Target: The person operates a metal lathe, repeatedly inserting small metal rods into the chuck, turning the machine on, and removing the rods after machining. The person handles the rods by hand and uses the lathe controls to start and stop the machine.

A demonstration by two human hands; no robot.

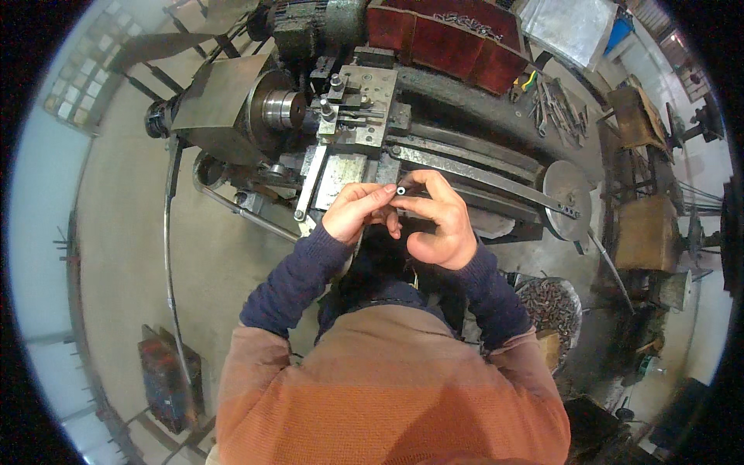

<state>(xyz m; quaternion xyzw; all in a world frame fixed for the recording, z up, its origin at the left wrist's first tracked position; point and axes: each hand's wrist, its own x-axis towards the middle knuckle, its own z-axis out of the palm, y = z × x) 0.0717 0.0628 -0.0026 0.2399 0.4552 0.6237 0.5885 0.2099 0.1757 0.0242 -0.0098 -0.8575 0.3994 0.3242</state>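
Note:
In front of my chest, both hands meet at a small round metal piece (401,191) with a dark hole in its end. My left hand (358,211) is closed, with its thumb and fingers pinching the piece from the left. From the right, my right hand (442,219) has its fingertips closed on the same piece, its fingers bent. The rest of the piece is hidden by my fingers. Just beyond my hands stands a lathe-like machine, with a round steel spindle nose (282,109) at left and a bolted tool block (358,101) beside it.
A long flat bar (480,177) runs right to a round disc (568,200). Behind are a red tray (442,48) of small metal parts, pliers (528,82) and several wrenches (542,116). At right is a tub (575,310) of metal pieces; a reddish box (169,380) sits lower left.

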